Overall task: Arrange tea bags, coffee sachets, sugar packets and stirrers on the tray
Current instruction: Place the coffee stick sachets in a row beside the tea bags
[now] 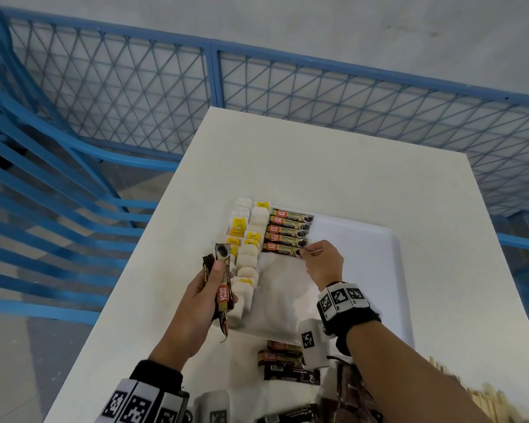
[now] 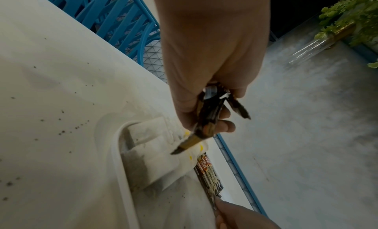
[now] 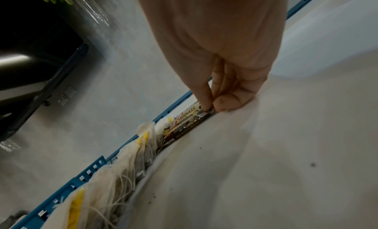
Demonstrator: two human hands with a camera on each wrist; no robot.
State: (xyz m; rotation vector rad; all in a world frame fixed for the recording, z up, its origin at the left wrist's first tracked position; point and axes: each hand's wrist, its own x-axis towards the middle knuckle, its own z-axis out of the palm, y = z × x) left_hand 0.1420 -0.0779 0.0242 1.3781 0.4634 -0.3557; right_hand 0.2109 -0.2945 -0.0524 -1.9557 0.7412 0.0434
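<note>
A white tray [image 1: 364, 270] lies on the white table. Tea bags [image 1: 246, 254] with yellow tags fill its left side in rows. To their right, several dark coffee sachets [image 1: 289, 232] lie stacked in a column. My right hand [image 1: 321, 264] pinches the right end of the nearest coffee sachet [image 3: 191, 123] in that column, thumb and forefinger closed on its edge. My left hand [image 1: 202, 297] hovers over the tray's left rim and grips a small bunch of coffee sachets [image 1: 222, 282], also seen in the left wrist view as dark sachets [image 2: 208, 119] sticking out of the fist.
More loose coffee sachets [image 1: 283, 361] lie on the table near its front edge. Wooden stirrers [image 1: 483, 398] sit at the front right. A blue mesh fence [image 1: 257, 96] and blue chairs [image 1: 43, 193] surround the table. The tray's right half [image 1: 358, 248] is bare.
</note>
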